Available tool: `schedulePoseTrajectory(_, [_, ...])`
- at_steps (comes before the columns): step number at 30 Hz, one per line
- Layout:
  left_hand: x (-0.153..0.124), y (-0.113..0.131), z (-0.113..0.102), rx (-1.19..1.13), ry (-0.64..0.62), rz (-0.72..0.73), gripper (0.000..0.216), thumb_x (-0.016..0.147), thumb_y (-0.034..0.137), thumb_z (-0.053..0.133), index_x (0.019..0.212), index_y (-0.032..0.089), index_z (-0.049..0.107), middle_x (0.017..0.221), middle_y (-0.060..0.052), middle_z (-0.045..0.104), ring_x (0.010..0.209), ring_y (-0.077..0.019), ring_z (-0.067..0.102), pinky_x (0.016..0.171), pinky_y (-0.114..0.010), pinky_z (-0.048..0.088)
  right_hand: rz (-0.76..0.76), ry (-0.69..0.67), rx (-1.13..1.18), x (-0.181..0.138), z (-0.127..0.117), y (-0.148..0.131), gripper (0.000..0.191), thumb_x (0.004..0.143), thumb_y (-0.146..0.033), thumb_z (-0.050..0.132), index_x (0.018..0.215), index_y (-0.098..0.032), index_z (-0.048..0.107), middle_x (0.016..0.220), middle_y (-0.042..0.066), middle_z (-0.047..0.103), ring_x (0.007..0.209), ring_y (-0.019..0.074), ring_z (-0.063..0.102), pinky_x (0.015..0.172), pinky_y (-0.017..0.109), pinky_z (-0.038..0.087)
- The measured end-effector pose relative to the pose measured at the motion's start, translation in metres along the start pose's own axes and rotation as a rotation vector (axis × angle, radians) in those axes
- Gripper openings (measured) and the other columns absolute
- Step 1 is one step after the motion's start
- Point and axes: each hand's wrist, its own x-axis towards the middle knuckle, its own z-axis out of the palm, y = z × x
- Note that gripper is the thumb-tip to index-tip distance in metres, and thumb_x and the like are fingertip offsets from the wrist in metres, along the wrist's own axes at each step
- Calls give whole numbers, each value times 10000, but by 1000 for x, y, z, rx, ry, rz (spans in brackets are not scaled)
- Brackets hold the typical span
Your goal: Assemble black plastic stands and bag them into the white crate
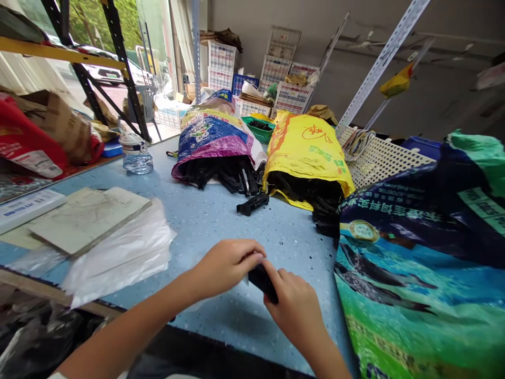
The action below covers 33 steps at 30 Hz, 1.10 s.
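Note:
Above the front of the blue speckled table (pixel 205 221), my two hands meet around a black plastic part (pixel 262 281). My right hand (pixel 294 300) is closed on it, thumb and fingers along its sides. My left hand (pixel 229 263) has its fingers curled at the part's upper end, close against the right fingertips. Much of the part is hidden by the hands, so its exact kind cannot be made out. A similar loose black part (pixel 252 204) lies farther back, in front of the open sacks.
A purple-blue sack (pixel 213 131) and a yellow sack (pixel 307 147) spill black parts. A large blue-green sack (pixel 418 273) stands at right. On the left lie white plastic bags (pixel 130 252), a grey board (pixel 90 216) and a water bottle (pixel 136 152). Crates (pixel 292 97) are stacked behind.

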Motion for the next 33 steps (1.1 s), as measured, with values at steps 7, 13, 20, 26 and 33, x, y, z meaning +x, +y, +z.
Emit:
schedulePoseTrajectory(7, [-11,12,14,379,-207,342,203,810,174,358,864,172,553,761,-32,610,704,-154,545,619,-248,360,62,39,206,10,-4,4,478,663,-123,458,1138,-171,454,758,63,596,666,238,546,583,337,409])
schedulePoseTrajectory(13, [-26,9,17,286,-254,331,211,800,197,392,989,188,487,801,-28,598,722,-151,533,647,-249,372,264,-52,1276,6,12,17,503,623,-248,589,1106,-215,450,1015,26,564,944,217,506,795,321,407])
schedulePoseTrajectory(20, [-24,-9,23,-258,246,-104,207,816,371,359,810,179,437,743,-9,506,710,-121,489,662,-237,399,395,-280,1879,3,23,14,535,560,-350,673,1032,-215,459,726,-16,511,575,148,536,492,253,424])
schedulePoseTrajectory(26, [-9,-17,31,-494,379,-271,253,756,401,457,676,168,399,636,23,426,609,-98,449,568,-220,401,412,-103,1627,10,17,6,520,591,-356,633,1054,-202,454,735,-7,510,617,162,535,536,273,424])
schedulePoseTrajectory(33, [-17,-26,24,-56,540,-194,164,769,335,456,709,188,499,733,-11,547,759,-154,510,712,-281,395,306,-6,1006,7,19,4,487,688,-268,515,1148,-204,367,916,44,599,815,209,570,697,323,451])
